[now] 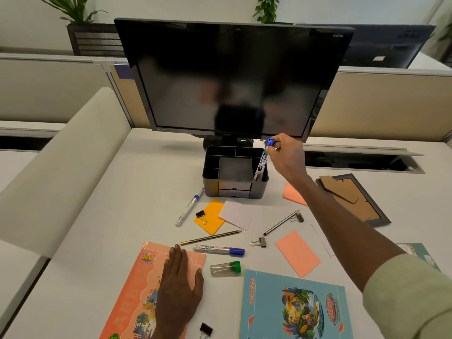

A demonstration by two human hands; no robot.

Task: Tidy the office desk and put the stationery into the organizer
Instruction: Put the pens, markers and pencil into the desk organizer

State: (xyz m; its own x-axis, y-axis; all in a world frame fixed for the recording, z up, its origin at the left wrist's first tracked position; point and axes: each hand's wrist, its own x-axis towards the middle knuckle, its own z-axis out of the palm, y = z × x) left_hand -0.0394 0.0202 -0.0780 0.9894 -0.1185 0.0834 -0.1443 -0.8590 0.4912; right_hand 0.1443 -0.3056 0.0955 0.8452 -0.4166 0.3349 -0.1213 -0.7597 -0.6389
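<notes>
The right hand point(285, 155) pinches a blue-capped marker point(262, 160) near its cap, with the fingers curled around it; the marker stands tilted, its lower end inside the right compartment of the black organizer point(234, 189). The organizer is on the desk point(97, 216) at 12 o'clock from the person, just before the monitor point(232, 77). The left hand point(179, 285) lies flat on an orange notebook point(137, 289) at 7 o'clock, fingers straight and close together.
</notes>
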